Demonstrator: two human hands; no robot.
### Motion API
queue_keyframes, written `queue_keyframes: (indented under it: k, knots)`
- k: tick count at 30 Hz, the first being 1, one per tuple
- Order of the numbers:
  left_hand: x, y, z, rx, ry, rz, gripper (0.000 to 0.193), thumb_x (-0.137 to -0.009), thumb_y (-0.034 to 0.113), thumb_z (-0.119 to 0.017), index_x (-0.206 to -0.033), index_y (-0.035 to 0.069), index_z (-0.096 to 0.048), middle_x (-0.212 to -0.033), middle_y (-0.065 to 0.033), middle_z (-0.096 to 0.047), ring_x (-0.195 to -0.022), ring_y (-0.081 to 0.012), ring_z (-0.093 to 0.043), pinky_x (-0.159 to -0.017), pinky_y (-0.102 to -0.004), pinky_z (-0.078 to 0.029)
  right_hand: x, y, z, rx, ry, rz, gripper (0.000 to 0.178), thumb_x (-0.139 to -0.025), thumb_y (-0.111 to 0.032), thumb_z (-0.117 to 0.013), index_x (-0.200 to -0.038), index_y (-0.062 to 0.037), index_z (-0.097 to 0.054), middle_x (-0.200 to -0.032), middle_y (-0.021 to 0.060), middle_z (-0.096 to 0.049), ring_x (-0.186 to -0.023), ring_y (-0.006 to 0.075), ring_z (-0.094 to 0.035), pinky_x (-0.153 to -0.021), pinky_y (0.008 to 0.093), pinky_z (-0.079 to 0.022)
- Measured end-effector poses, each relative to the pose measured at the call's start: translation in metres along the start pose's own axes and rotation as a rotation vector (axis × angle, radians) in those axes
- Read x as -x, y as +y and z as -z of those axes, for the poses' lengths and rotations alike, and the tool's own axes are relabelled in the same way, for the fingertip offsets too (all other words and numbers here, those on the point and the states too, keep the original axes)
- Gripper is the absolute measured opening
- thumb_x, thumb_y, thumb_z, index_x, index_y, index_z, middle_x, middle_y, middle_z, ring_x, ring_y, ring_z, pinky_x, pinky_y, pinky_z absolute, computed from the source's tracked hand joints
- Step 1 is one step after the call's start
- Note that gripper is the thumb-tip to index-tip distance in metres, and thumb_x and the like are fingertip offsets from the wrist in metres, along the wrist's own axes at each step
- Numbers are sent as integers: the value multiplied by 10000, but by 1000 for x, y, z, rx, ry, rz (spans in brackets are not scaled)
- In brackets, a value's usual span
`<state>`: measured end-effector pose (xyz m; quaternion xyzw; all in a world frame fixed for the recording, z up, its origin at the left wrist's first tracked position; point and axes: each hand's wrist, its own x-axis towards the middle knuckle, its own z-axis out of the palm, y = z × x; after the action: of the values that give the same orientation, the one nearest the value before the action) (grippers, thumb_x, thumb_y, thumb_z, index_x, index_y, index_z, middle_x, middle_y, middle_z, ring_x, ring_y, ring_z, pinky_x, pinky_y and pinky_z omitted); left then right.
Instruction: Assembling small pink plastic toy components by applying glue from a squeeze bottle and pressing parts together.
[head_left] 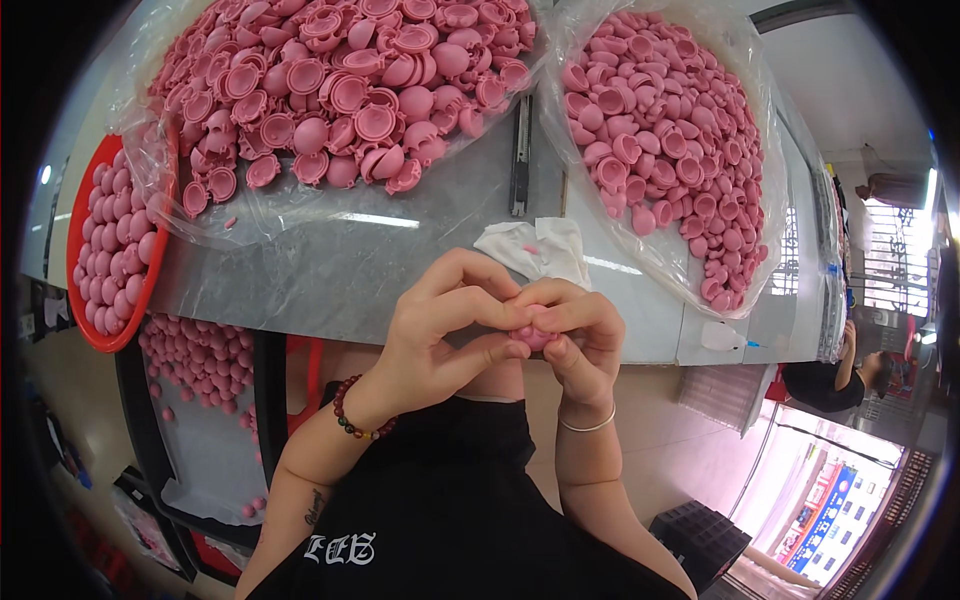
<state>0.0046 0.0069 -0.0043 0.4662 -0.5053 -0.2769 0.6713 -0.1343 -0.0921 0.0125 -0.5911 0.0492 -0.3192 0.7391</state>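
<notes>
In front of my body, over the near edge of the grey table (300,285), I hold a small rounded pink plastic piece (537,338). My left hand (435,325) pinches it from one side with thumb and fingertips. From the other side my right hand (588,335) grips it, also between thumb and fingers. The fingers cover much of the piece, so I cannot tell whether it is one part or two halves. Just beyond the hands lies a crumpled white cloth (560,250) with a small pink scrap on it.
Pink hollow half-shells (350,95) are heaped on clear plastic at the far left. Another shell heap (665,130) lies to the right. A red basket (82,290) of pink balls stands left, above a black-framed tray (145,430). Another person (825,383) is at far right.
</notes>
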Motion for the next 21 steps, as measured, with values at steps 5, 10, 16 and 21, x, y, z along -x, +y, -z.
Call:
queue_keyframes:
  k: [5,10,16,21]
  knots:
    - [-1,0,-2,-38,27,-31,234,-685,75,-756,-882,51,-632,-964,-110,-548,-897,-209,-553,-851,-353,-458,-1,1,-1,2,6,4,124,-847,-51,-563,-943,23,-590,-1035,207,-581,-804,178,-582,-748,272,-473]
    - [-10,12,-4,-109,9,28,269,-671,98,-760,-909,59,-642,-973,-105,-580,-851,-215,-586,-796,-316,-474,-1,4,2,161,73,33,260,-775,-91,-658,-978,7,-530,-928,135,-565,-827,159,-555,-723,252,-448]
    - [-5,10,-6,-244,-34,-38,323,-639,108,-779,-931,57,-649,-939,-100,-583,-821,-212,-589,-728,-302,-486,0,1,-11,179,203,-85,614,-659,-252,-769,-1075,-44,-369,-855,78,-499,-766,138,-498,-676,239,-410]
    - [4,2,0,-101,-9,40,437,-628,98,-805,-998,33,-583,-948,-92,-574,-843,-181,-570,-812,-310,-469,16,-2,11,455,586,412,482,-873,-489,-460,-974,-17,-458,-811,88,-487,-705,170,-451,-625,288,-373]
